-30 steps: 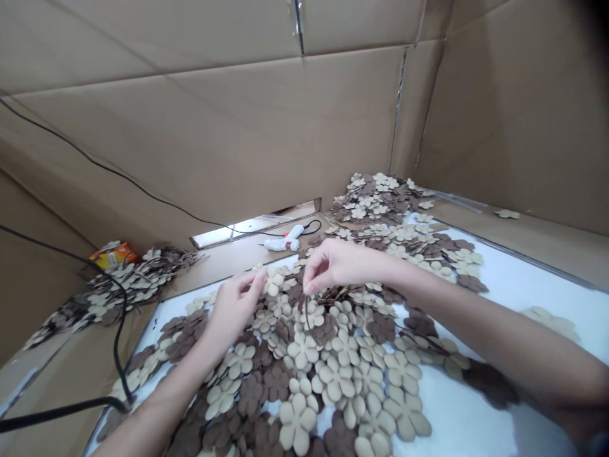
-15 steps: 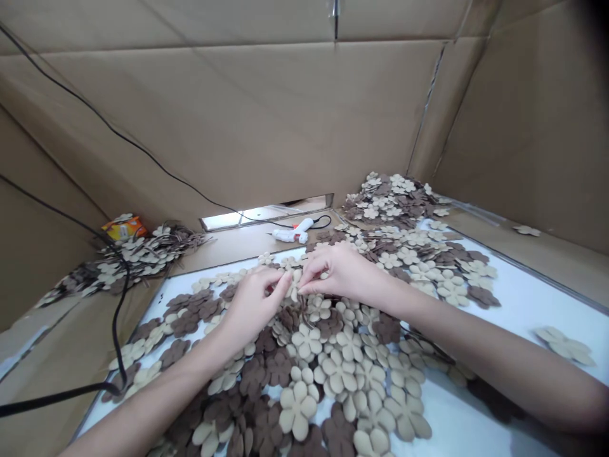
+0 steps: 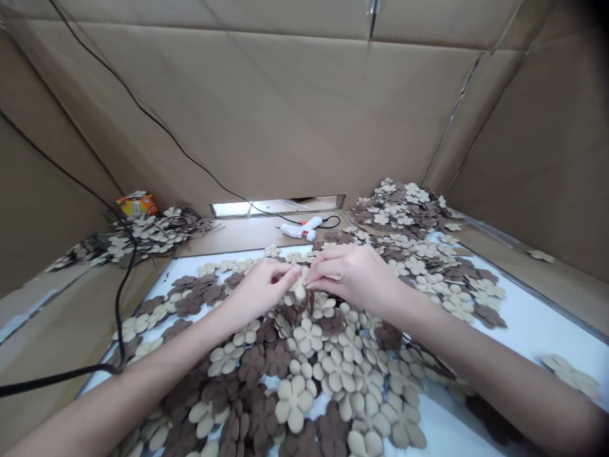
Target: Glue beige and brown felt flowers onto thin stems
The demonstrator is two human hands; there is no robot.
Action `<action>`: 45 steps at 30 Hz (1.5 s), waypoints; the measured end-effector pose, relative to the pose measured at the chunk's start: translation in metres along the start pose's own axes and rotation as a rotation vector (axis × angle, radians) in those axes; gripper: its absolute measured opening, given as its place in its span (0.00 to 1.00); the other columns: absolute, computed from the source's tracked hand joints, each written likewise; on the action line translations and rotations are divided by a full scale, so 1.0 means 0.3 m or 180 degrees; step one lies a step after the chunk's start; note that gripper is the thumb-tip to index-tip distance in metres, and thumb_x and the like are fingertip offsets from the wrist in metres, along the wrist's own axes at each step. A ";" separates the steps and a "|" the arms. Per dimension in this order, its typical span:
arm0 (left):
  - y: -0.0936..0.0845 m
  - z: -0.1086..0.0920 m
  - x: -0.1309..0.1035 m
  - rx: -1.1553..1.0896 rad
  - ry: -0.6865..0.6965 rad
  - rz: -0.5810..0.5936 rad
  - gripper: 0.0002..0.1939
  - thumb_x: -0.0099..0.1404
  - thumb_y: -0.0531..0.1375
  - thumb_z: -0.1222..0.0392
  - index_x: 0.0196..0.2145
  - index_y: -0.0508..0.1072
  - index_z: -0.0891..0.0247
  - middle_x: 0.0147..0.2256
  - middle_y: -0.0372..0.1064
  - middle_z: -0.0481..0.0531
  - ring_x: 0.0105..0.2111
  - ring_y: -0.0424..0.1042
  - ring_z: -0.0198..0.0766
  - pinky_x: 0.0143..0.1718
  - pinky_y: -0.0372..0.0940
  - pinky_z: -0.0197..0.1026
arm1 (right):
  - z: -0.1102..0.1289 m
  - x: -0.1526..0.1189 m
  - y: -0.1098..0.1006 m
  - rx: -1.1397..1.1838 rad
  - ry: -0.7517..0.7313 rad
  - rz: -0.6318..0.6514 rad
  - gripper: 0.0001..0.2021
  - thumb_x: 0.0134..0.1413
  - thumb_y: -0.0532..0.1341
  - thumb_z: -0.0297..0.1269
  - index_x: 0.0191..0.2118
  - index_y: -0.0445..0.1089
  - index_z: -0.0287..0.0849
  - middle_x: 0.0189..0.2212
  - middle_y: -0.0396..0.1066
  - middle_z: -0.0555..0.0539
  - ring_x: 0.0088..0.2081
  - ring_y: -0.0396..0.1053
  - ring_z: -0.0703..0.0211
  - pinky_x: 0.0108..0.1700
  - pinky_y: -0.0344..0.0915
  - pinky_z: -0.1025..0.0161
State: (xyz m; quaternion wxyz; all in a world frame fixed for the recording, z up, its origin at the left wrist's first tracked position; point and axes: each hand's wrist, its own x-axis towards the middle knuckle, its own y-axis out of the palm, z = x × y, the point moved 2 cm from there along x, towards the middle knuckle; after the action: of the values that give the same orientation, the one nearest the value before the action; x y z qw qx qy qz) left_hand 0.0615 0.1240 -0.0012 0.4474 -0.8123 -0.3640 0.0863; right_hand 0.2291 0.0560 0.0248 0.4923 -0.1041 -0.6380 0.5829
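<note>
A cream five-petal flower cutout (image 3: 299, 284) is held just above the pile, between both sets of fingertips. My left hand (image 3: 264, 289) pinches it from the left with thumb and forefinger. From the other side my right hand (image 3: 356, 276) has its fingers pressed together at the flower's right edge; its exact grip is partly hidden. Thin brown strips (image 3: 310, 303) hang just below the fingers, and I cannot tell whether they are joined to the flower. Loose cream flowers (image 3: 294, 405) and brown flowers (image 3: 252, 362) lie overlapping beneath and in front of my hands.
A white glue gun (image 3: 302, 228) lies behind my hands, its black cord (image 3: 190, 158) running up left. Further flower piles stand at back right (image 3: 404, 206) and back left (image 3: 147, 235), beside an orange packet (image 3: 137, 204). Cardboard walls (image 3: 285, 114) enclose the white board (image 3: 533, 317).
The view has shifted slightly. My right hand has turned a little, its fingers closer together at the flower's edge. The brown strips below show more plainly. My left hand keeps its pinch.
</note>
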 end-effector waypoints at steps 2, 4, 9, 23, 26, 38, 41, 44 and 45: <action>-0.003 0.000 -0.002 -0.0041 -0.0005 -0.0002 0.21 0.66 0.47 0.52 0.18 0.57 0.63 0.19 0.48 0.44 0.22 0.53 0.32 0.25 0.47 0.35 | -0.003 -0.002 -0.005 -0.0080 -0.0051 0.0061 0.06 0.56 0.60 0.39 0.32 0.75 0.46 0.34 0.75 0.53 0.35 0.71 0.64 0.37 0.60 0.68; -0.005 -0.002 -0.004 -0.0067 -0.0011 0.0002 0.21 0.66 0.47 0.52 0.18 0.55 0.63 0.18 0.47 0.43 0.21 0.52 0.32 0.25 0.47 0.35 | -0.007 -0.003 -0.006 -0.0136 -0.0102 0.0089 0.07 0.57 0.60 0.39 0.33 0.75 0.47 0.35 0.75 0.54 0.36 0.71 0.64 0.37 0.60 0.68; -0.003 -0.005 -0.007 -0.0055 0.0007 0.0103 0.20 0.66 0.47 0.52 0.19 0.60 0.63 0.19 0.47 0.43 0.22 0.53 0.33 0.26 0.48 0.35 | -0.005 -0.003 0.005 -0.0239 -0.0312 -0.0009 0.09 0.59 0.58 0.41 0.34 0.74 0.47 0.34 0.75 0.54 0.36 0.70 0.65 0.38 0.60 0.68; -0.004 -0.006 -0.010 -0.0025 0.0065 0.0054 0.20 0.66 0.46 0.52 0.19 0.58 0.63 0.19 0.49 0.44 0.23 0.55 0.33 0.26 0.48 0.36 | 0.011 -0.006 -0.001 -0.0477 -0.0131 -0.0009 0.11 0.59 0.57 0.42 0.30 0.70 0.42 0.29 0.72 0.51 0.33 0.67 0.63 0.34 0.57 0.67; -0.005 -0.008 -0.011 -0.0050 0.0092 0.0037 0.21 0.66 0.47 0.52 0.19 0.60 0.63 0.19 0.49 0.44 0.23 0.54 0.33 0.26 0.49 0.36 | 0.015 -0.005 -0.007 -0.0477 -0.0083 -0.0049 0.10 0.58 0.58 0.42 0.30 0.68 0.42 0.29 0.71 0.51 0.32 0.66 0.63 0.33 0.55 0.67; -0.005 -0.011 -0.011 0.0056 0.0166 -0.0003 0.21 0.67 0.47 0.53 0.21 0.65 0.65 0.19 0.52 0.44 0.23 0.56 0.34 0.26 0.49 0.36 | 0.023 0.000 -0.005 -0.0627 -0.0225 0.0095 0.09 0.61 0.55 0.40 0.34 0.67 0.42 0.31 0.71 0.50 0.35 0.65 0.61 0.36 0.56 0.65; -0.006 -0.011 -0.011 0.0052 0.0166 0.0001 0.21 0.67 0.47 0.53 0.21 0.65 0.64 0.19 0.53 0.44 0.23 0.57 0.34 0.26 0.49 0.36 | 0.023 -0.001 -0.003 -0.0633 -0.0218 0.0074 0.09 0.61 0.55 0.40 0.33 0.67 0.42 0.30 0.70 0.50 0.34 0.65 0.61 0.36 0.56 0.65; -0.007 -0.013 -0.012 0.0052 0.0164 -0.0024 0.21 0.67 0.46 0.53 0.20 0.64 0.64 0.19 0.54 0.44 0.24 0.58 0.34 0.27 0.50 0.36 | 0.025 -0.001 -0.001 -0.0595 -0.0139 0.0055 0.08 0.60 0.55 0.39 0.33 0.67 0.42 0.30 0.70 0.49 0.34 0.65 0.61 0.36 0.56 0.65; -0.008 -0.013 -0.012 0.0059 0.0169 -0.0033 0.20 0.67 0.46 0.54 0.20 0.64 0.64 0.19 0.54 0.45 0.24 0.58 0.34 0.27 0.50 0.36 | 0.026 0.000 0.000 -0.0556 -0.0095 0.0052 0.08 0.60 0.56 0.39 0.33 0.66 0.42 0.30 0.70 0.50 0.34 0.65 0.61 0.35 0.56 0.65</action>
State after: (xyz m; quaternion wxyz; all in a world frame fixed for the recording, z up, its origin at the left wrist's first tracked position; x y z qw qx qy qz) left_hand 0.0595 0.1197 0.0023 0.4648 -0.8083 -0.3554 0.0657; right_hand 0.2232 0.0510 0.0260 0.4670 -0.1431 -0.6928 0.5306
